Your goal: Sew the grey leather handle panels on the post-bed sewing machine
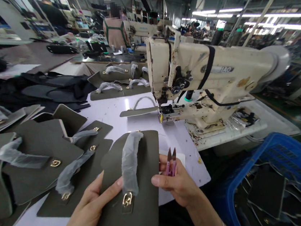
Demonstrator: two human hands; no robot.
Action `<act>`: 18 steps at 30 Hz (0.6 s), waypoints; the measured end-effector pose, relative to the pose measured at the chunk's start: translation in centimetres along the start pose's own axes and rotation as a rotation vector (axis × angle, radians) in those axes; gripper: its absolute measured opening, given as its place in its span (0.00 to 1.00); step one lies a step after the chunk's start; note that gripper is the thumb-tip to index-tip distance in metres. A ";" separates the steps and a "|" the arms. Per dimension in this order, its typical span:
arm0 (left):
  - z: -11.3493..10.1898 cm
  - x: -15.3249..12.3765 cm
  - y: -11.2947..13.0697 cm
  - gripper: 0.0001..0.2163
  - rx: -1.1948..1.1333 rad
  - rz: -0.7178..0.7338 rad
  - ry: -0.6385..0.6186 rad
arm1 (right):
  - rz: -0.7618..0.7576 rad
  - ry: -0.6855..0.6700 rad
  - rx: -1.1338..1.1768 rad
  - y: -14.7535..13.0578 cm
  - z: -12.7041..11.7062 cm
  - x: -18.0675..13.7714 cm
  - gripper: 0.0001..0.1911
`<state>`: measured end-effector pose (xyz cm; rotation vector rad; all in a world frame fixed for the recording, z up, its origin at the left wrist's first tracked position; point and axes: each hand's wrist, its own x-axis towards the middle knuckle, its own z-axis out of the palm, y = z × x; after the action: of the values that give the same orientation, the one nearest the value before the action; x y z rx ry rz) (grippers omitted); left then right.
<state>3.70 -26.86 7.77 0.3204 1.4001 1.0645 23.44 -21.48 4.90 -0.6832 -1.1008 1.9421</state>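
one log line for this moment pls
left hand: holds olive flap panel | right hand: same panel plus pink thread snips | sewing machine behind | blue crate at right

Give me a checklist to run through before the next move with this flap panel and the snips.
1. Flap panel held by both hands: ok, left hand and right hand grip its edges.
2. Thread snips secured in right hand, tips pointing up and away: ok.
3. Wrapped handle covering intact: ok.
4. Gold clasp attached: ok.
5. Sewing machine needle area free: not ok, a panel lies under it.
6. Loose threads on the panel: cannot tell.
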 end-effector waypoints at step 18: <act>-0.2 0.8 -0.5 0.30 -0.103 0.188 -0.031 | 0.053 0.300 0.089 0.3 -0.1 0.1 0.21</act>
<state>3.57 -26.66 6.82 0.3978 1.3012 1.2762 23.33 -21.45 4.64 -0.9269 -0.8143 1.8462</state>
